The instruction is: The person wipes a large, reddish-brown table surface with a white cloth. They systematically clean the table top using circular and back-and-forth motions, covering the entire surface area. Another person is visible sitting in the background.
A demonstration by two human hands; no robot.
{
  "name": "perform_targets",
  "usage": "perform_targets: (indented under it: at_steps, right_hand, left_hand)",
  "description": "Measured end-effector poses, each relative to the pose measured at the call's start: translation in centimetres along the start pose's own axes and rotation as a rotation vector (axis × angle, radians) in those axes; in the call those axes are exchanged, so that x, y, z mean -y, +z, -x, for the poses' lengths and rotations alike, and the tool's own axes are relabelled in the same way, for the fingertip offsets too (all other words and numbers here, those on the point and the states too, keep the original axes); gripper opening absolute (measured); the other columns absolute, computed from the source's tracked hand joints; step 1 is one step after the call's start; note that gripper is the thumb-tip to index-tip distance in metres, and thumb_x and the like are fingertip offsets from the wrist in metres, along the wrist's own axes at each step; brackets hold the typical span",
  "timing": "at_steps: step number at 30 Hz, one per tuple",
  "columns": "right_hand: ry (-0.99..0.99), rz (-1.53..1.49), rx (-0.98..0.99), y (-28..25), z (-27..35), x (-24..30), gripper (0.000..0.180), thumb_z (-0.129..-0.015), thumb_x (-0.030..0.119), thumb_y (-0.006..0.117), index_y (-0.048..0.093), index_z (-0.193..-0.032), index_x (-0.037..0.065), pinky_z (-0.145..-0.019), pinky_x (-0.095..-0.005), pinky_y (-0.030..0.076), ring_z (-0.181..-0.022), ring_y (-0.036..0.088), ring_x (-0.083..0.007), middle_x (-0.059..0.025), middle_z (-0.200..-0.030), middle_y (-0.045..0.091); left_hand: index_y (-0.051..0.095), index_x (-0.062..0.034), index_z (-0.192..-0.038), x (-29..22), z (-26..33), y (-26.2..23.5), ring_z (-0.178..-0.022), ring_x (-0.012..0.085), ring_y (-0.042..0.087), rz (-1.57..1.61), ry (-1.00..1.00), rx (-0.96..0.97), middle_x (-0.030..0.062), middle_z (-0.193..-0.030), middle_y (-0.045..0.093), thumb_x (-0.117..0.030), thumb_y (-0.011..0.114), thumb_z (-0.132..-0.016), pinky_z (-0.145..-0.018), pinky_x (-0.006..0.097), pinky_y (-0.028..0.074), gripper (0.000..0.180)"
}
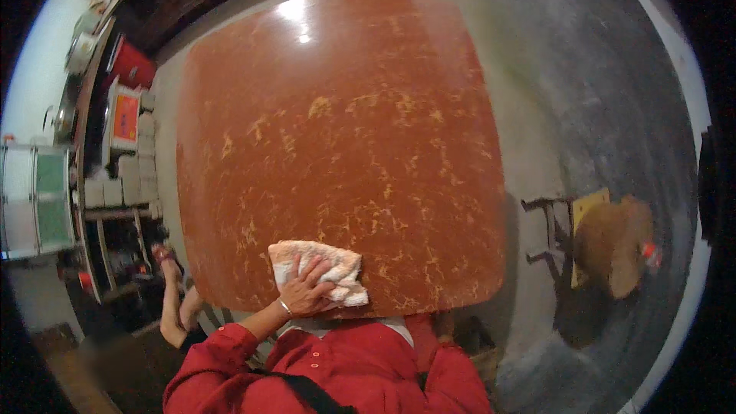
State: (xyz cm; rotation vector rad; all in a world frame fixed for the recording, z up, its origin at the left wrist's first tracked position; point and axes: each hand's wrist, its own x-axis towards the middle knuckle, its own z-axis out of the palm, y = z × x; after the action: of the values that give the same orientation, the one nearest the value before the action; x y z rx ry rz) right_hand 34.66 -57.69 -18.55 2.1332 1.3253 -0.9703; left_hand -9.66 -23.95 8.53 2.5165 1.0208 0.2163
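Note:
My left hand [307, 291] lies palm down on a folded towel [314, 257], its fingers spread over the cloth. The towel is white and pale orange, with a fluffy surface, and rests at the near edge of the large reddish-brown table [368, 138]. A bracelet circles my left wrist. At the lower right my right arm shows only as a red sleeve [456, 379]; the right hand is not in view.
Pale scuffs and a bright reflection mark the tabletop. On the left stand shelves with boxes [123, 119], a red container [134, 65] and pots. A person's bare legs [175, 307] are at the lower left. A wooden stool [586, 238] stands on the right floor.

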Motion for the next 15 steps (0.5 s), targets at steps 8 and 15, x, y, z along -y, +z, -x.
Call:
perform_targets:
  at_steps: [8,15]
  right_hand:
    - [-0.099,-0.007,0.094,-7.6,-2.3,7.0,0.045,-0.09,0.039,0.056,0.059,-0.12,0.005,-0.086,-0.0445,0.05,-0.103,0.062,-0.0364,-0.021,-0.117,0.063]
    - [-0.293,0.159,0.095,-9.8,-7.1,10.0,0.043,-0.091,0.038,0.057,0.061,-0.118,0.006,-0.086,-0.0431,0.05,-0.102,0.063,-0.0351,-0.0197,-0.115,0.065]
  left_hand:
    - [0.062,-0.02,-0.107,-1.1,0.7,-2.2,-0.142,0.0296,0.033,0.149,-0.119,-0.121,0.0111,-0.148,0.042,-0.048,0.069,-0.081,-0.116,0.061,0.011,0.039]
    - [0.058,-0.0187,-0.116,-2.0,1.0,-0.3,-0.145,0.0319,0.024,0.217,-0.115,-0.232,0.0124,-0.152,0.034,-0.047,0.067,-0.081,-0.117,0.062,0.007,0.045]
